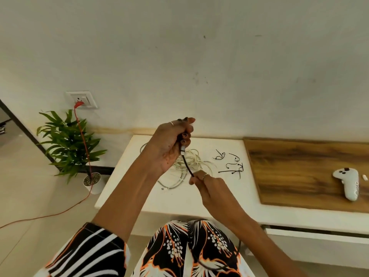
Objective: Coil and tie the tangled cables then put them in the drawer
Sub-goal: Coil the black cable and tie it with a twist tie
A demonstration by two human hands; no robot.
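Observation:
A black cable [187,164] with a silver plug end is stretched between my hands above the white table [179,198]. My left hand [171,144] is raised and grips the plug end in curled fingers. My right hand [207,182] is lower and pinches the cable a short way down; the rest of it hangs past my lap. A tangle of white cables [189,162] lies on the table behind my hands. Several black ties [231,164] are scattered to its right. No drawer front is plainly visible.
A wooden top [299,166] adjoins the table on the right, with a white controller [348,181] on it. A potted plant [69,144] stands on the floor at the left. A red cord [83,148] runs from a wall socket [81,99] across the floor.

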